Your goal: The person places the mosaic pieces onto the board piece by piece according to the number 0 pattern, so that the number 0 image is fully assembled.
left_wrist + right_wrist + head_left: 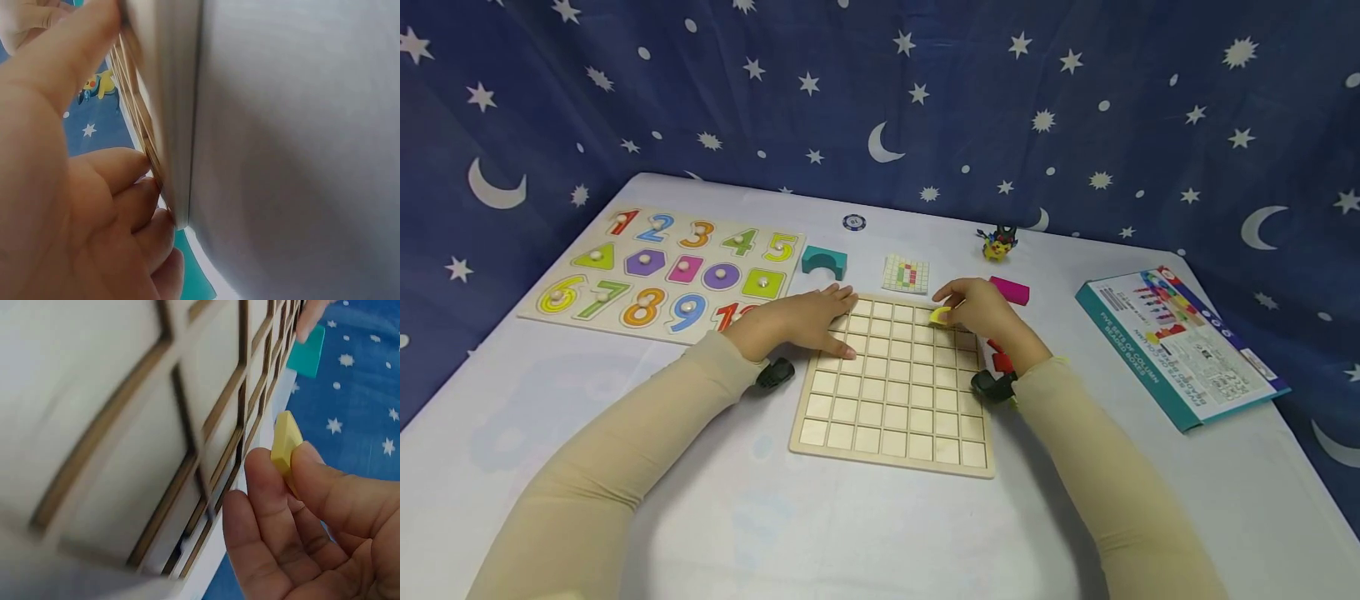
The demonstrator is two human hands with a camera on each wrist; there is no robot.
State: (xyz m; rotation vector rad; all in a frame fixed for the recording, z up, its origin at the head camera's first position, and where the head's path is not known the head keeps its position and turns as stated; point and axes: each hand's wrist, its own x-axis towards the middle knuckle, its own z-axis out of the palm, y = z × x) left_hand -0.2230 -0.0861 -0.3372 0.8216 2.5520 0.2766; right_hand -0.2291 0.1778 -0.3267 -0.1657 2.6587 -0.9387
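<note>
I find the wooden grid board (895, 393) lying flat between my arms, my left hand (805, 320) resting with fingers spread at its far-left corner. My right hand (983, 310), nearer the far-right cells, pinches between thumb and finger; beyond the board lie the teal arch (824, 254), pattern card (906, 275) and magenta block (1010, 290), none obstructing. The yellow tile (286, 440) juts left from that pinch, its visible long edge running past the fingertips.

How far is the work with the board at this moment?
Done: little; the board lies flat with the left hand on it, and no cell I can see holds a piece.
In hand: the right hand pinches a yellow piece near the far edge.
Remaining: probably placing it, perhaps also the red pieces alongside, if the card with coloured squares is the pattern.
</note>
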